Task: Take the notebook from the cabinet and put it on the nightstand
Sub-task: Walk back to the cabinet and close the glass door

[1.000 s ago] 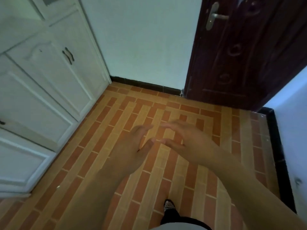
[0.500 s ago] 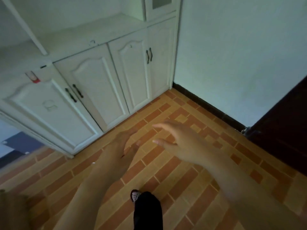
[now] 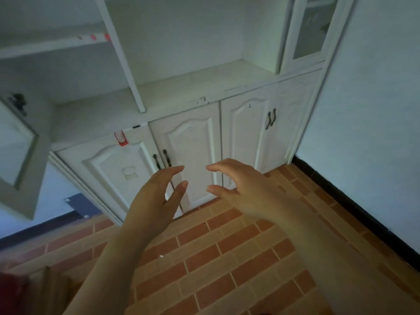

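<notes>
With notebook unseen: hands (image 3: 200,189) empty.

White cabinet (image 3: 193,92) w/ open shelves on top, lower doors all shut, dark handles. One upper glass door at left stands open. Notebook and nightstand cannot be seen.
</notes>
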A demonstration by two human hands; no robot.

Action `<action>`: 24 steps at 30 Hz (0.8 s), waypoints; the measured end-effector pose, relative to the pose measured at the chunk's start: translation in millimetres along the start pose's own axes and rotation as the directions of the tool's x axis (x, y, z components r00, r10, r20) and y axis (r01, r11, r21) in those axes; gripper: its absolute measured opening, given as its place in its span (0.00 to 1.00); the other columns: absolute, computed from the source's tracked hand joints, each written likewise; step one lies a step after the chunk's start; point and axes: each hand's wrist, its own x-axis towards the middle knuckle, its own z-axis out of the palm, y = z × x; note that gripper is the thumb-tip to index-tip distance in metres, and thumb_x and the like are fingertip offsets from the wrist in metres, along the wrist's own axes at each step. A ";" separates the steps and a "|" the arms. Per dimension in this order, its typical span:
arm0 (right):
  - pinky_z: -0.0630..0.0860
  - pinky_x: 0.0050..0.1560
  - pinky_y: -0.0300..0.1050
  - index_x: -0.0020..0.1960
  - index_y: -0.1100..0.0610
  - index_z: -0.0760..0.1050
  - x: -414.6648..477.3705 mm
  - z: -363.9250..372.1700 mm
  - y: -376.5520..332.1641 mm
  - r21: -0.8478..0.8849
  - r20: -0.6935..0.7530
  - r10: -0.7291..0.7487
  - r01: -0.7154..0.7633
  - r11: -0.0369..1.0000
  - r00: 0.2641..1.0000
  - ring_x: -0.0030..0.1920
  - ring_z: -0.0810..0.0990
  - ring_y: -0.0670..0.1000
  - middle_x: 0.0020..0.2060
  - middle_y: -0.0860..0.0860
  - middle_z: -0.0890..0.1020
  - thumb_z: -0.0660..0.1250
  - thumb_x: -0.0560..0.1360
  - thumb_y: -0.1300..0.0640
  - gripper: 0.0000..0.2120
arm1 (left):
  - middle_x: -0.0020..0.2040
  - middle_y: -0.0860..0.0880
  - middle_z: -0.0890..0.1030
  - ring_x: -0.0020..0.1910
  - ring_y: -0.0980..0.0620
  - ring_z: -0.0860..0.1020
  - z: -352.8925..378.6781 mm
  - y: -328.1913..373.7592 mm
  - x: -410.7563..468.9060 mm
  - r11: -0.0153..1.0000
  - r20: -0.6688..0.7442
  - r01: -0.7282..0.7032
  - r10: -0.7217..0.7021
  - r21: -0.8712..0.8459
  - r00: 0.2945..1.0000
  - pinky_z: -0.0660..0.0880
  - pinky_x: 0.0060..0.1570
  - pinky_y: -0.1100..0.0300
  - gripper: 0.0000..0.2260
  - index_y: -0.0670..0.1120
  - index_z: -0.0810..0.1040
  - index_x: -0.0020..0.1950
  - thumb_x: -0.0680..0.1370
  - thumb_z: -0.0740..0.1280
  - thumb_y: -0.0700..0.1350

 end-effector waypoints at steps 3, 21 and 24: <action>0.63 0.59 0.35 0.69 0.48 0.65 44.5 2.8 -5.1 -0.005 0.037 -0.069 0.069 0.998 0.997 0.64 0.68 0.42 0.66 0.44 0.70 0.59 0.75 0.42 0.24 | 0.66 0.50 0.73 0.62 0.51 0.72 -20.9 -21.7 19.4 0.998 -0.064 0.068 -0.068 0.006 0.996 0.69 0.58 0.57 0.23 0.54 0.68 0.67 0.74 0.54 0.59; 0.70 0.58 0.41 0.67 0.46 0.66 316.5 29.3 -51.0 0.098 0.244 -0.522 0.515 0.852 0.817 0.57 0.73 0.44 0.63 0.41 0.70 0.59 0.75 0.39 0.24 | 0.65 0.50 0.73 0.54 0.52 0.75 -125.3 -109.9 132.6 0.919 -0.478 0.371 -0.269 0.131 0.836 0.67 0.55 0.60 0.22 0.52 0.68 0.67 0.75 0.56 0.58; 0.65 0.62 0.40 0.67 0.47 0.66 355.9 25.6 -60.6 0.102 0.233 -0.616 0.611 0.785 0.753 0.63 0.69 0.45 0.65 0.44 0.70 0.60 0.75 0.41 0.23 | 0.65 0.49 0.73 0.59 0.51 0.73 -139.9 -117.9 152.0 0.906 -0.547 0.401 -0.269 0.135 0.793 0.66 0.56 0.60 0.21 0.52 0.68 0.67 0.76 0.57 0.56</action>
